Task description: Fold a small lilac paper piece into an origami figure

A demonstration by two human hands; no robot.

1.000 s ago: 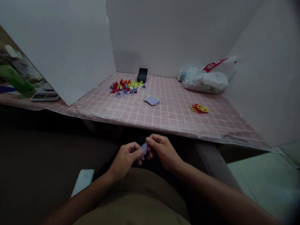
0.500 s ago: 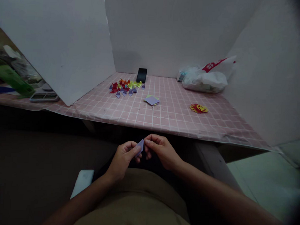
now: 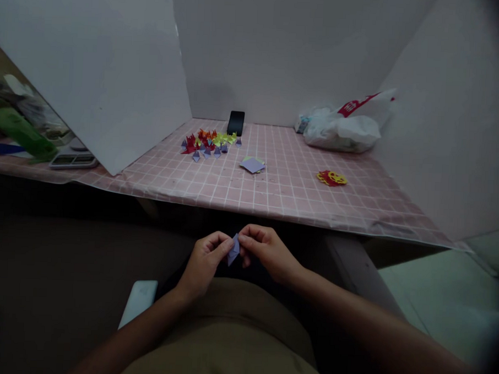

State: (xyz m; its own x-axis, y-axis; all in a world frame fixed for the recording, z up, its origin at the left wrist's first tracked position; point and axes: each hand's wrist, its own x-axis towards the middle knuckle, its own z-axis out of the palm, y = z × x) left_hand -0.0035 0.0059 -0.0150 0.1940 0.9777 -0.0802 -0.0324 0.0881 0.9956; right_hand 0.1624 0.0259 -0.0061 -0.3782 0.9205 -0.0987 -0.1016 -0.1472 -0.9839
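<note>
A small piece of folded purple paper (image 3: 233,251) is held between my two hands, above my lap and in front of the table edge. My left hand (image 3: 207,258) pinches its left side between thumb and fingers. On the other side, my right hand (image 3: 267,249) is closed on its right upper edge with thumb and fingertips. Fold lines and a flap show on the paper's face. On the table beyond lies a stack of square paper sheets (image 3: 252,165), purple on top. Left of it sits a cluster of small folded paper pieces (image 3: 208,142) in red, orange, yellow and purple.
A black phone (image 3: 236,123) leans at the back wall. White plastic bags (image 3: 343,131) lie at the back right, with red and yellow cut-out shapes (image 3: 331,178) nearer. A scale (image 3: 74,158) stands left of the white panel (image 3: 97,64). A white device (image 3: 139,301) lies beside my lap.
The folded purple paper has turned in my fingers, so its creased face and lower point now show. My left fingers have shifted up its side; the right hand stays at its edge.
</note>
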